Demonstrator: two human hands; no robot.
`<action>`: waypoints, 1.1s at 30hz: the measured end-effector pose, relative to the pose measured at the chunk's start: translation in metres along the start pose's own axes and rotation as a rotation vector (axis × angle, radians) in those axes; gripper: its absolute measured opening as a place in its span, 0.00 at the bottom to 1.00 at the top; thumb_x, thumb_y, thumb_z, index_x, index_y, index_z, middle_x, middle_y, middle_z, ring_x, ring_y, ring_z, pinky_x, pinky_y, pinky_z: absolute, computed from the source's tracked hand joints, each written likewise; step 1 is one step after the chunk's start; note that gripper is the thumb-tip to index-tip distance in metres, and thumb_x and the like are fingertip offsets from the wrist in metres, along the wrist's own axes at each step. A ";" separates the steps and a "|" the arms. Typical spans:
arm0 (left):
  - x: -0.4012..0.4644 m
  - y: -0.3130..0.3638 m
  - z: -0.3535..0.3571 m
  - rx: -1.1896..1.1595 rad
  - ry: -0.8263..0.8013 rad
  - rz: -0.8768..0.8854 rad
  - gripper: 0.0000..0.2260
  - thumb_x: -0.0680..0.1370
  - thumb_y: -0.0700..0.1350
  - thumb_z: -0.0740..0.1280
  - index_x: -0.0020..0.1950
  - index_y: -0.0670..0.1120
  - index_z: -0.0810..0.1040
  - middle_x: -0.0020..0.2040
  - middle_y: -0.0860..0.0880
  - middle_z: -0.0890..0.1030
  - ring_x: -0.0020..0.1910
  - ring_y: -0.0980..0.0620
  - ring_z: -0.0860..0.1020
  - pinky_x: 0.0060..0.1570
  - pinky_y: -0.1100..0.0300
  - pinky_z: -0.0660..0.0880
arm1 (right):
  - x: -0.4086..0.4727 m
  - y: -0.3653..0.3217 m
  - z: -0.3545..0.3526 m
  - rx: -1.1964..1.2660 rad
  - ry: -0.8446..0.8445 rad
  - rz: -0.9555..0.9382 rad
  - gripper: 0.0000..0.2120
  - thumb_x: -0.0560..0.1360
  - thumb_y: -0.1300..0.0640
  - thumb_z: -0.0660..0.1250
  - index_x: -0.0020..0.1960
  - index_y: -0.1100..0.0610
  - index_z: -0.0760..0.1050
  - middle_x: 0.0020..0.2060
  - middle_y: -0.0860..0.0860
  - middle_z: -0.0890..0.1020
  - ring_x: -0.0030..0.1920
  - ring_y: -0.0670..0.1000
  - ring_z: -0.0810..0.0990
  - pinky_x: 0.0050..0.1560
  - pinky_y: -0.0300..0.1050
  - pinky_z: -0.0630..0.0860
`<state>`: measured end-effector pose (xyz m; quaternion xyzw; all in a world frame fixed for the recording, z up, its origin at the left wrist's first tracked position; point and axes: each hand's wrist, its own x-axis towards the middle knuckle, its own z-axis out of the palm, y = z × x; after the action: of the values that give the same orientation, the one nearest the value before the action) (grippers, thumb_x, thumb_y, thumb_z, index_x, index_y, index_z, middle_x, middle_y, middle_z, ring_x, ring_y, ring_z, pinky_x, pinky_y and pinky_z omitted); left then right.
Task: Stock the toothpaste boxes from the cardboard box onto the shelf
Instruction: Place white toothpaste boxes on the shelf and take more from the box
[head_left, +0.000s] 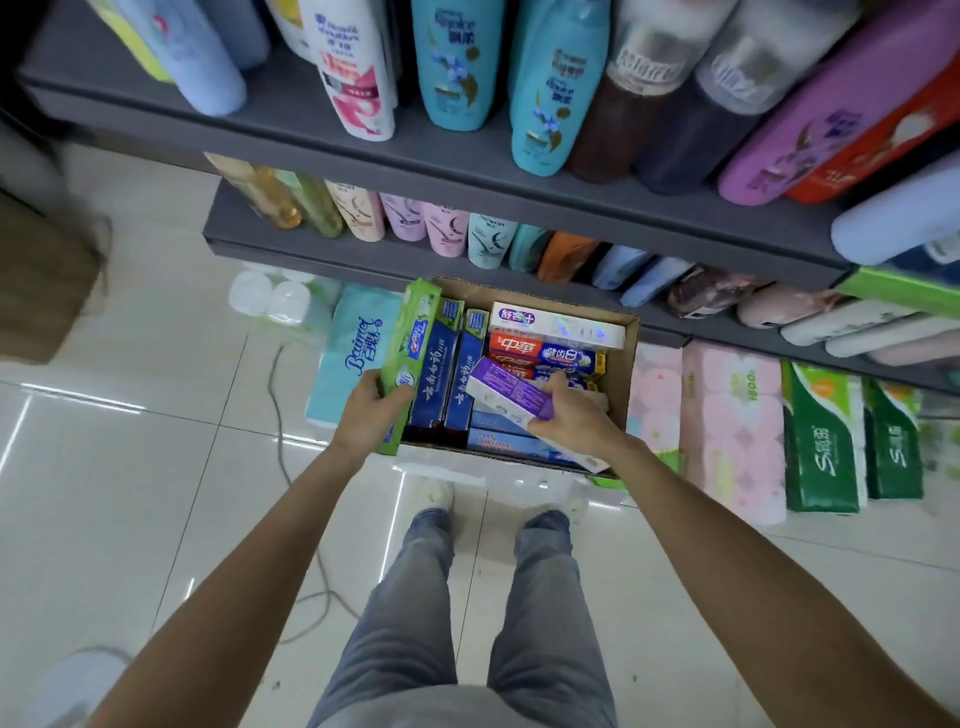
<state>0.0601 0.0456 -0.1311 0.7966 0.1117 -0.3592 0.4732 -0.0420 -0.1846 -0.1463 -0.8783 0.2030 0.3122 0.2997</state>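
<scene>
**A:** Head view, looking straight down — the cardboard box (621, 358) sits on the tiled floor (130, 467) at the foot of the shelf (467, 161), just ahead of the person's shoes. It's packed with toothpaste boxes.

**B:** And the hands?

**A:** Both are at the box. The left hand (370, 410) grips a green toothpaste box (410, 343), fingers curled round its lower end; it stands along the box's left wall, partly above the rim. The right hand (574, 415) pinches a purple-and-white toothpaste box (506, 392), tilted over the others inside.

**B:** What else is in there?

**A:** Blue toothpaste boxes (439, 374) standing beside the green one, red-and-blue toothpaste boxes (545, 356) lying flat toward the back, and a white toothpaste box (558, 326) across the far end.

**B:** Around it?

**A:** Shampoo bottles (457, 67) line the shelf above, with a lower row of bottles (447, 231) beneath. Tissue packs (732, 426) rest on the floor to the right — a pale blue pack (353, 343) to the left. A cable (283, 457) trails across the tiles.
</scene>
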 end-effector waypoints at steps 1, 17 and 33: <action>-0.008 0.004 -0.006 -0.005 -0.006 0.001 0.19 0.69 0.50 0.67 0.56 0.44 0.72 0.52 0.43 0.79 0.46 0.46 0.77 0.48 0.52 0.74 | -0.006 -0.005 -0.005 0.070 0.003 -0.003 0.21 0.73 0.50 0.68 0.56 0.55 0.59 0.55 0.48 0.76 0.53 0.53 0.77 0.40 0.42 0.67; -0.118 0.234 -0.094 0.299 0.021 0.867 0.11 0.72 0.53 0.71 0.52 0.56 0.73 0.36 0.59 0.80 0.34 0.65 0.77 0.36 0.70 0.70 | -0.173 -0.115 -0.222 0.896 0.443 -0.514 0.09 0.79 0.57 0.60 0.56 0.48 0.73 0.46 0.42 0.82 0.44 0.41 0.80 0.42 0.32 0.75; -0.091 0.419 -0.089 0.643 0.159 1.182 0.21 0.72 0.56 0.70 0.60 0.54 0.66 0.57 0.52 0.78 0.56 0.53 0.74 0.50 0.58 0.66 | -0.152 -0.103 -0.412 -0.383 1.059 -0.262 0.31 0.77 0.42 0.57 0.74 0.36 0.43 0.52 0.54 0.71 0.57 0.58 0.67 0.56 0.50 0.57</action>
<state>0.2534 -0.0858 0.2388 0.8489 -0.4207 0.0041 0.3198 0.0796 -0.3520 0.2544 -0.9712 0.1547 -0.1786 0.0292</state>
